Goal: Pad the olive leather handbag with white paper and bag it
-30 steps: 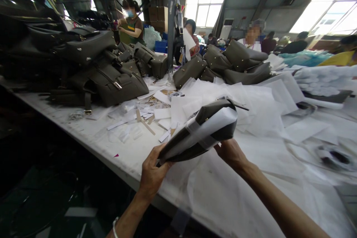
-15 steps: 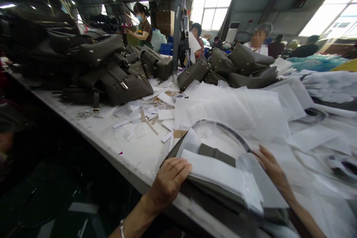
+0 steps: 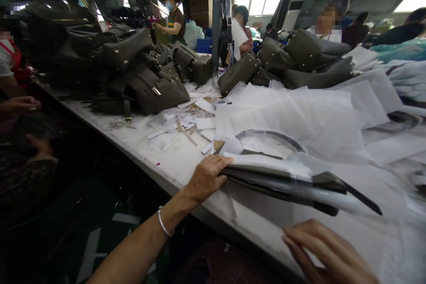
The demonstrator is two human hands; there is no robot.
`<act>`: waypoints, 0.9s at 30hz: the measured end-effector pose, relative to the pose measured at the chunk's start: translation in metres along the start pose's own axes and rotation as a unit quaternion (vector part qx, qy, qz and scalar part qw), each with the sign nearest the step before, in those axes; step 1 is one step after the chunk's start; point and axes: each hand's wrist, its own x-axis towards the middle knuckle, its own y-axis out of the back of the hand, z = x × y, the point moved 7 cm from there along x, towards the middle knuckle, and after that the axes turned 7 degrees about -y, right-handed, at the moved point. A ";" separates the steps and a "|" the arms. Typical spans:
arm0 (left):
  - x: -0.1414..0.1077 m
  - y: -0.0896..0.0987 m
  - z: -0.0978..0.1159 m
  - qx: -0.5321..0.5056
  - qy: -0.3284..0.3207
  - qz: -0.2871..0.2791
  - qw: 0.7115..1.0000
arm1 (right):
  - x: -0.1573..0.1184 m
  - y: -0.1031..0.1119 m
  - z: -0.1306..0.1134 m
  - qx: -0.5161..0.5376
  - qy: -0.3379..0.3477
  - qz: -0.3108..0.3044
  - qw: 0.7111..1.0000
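A flat dark olive handbag [image 3: 262, 182] lies at the table's front edge, its near side tilted up towards me. White paper [image 3: 259, 160] covers part of its top, and a wrapped handle [image 3: 286, 137] loops out behind it. My left hand [image 3: 208, 176] grips the bag's left end, thumb below and fingers on top. Closer to me, at the lower right, my right hand [image 3: 328, 248] is apart from the bag. Its fingers are stretched and slightly bent, with nothing visible in them. A dark strap [image 3: 362, 193] sticks out from the bag's right end.
White sheets [image 3: 299, 106] spread across the table behind the bag. Paper scraps [image 3: 186, 131] lie to the left. Dark bags are piled at the back left [image 3: 149, 84] and back right [image 3: 306, 57], around a post [image 3: 218, 22]. A co-worker's hands [image 3: 36, 142] show at far left.
The bag's near side has tipped up, showing its dark edge. My right hand has left the bag's right side and come nearer to me. My left hand stays on the left end.
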 end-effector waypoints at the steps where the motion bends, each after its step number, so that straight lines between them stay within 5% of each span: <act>1: 0.004 0.002 0.000 -0.003 0.004 -0.009 1.000 | 0.006 -0.018 -0.025 0.030 0.053 -0.035 0.998; 3: 0.013 0.007 0.000 -0.008 0.011 -0.026 1.000 | 0.016 -0.038 -0.056 0.060 0.087 -0.033 0.994; 6: 0.028 0.012 -0.002 -0.013 0.027 -0.051 0.998 | 0.028 -0.059 -0.069 0.044 0.091 -0.058 0.993; 12: 0.056 0.017 -0.001 -0.007 0.019 -0.104 0.994 | 0.055 -0.124 -0.041 -0.175 0.149 -0.166 0.959; 16: 0.065 0.021 0.001 0.013 0.016 -0.118 0.993 | 0.068 -0.156 -0.020 -0.165 0.179 -0.162 0.956; 22: 0.068 0.024 0.007 0.034 -0.004 -0.121 0.992 | 0.054 -0.138 -0.029 -0.086 0.174 -0.122 0.973; 27: 0.045 0.008 0.028 0.062 -0.023 -0.110 0.992 | 0.018 -0.113 -0.041 0.086 0.064 -0.059 0.993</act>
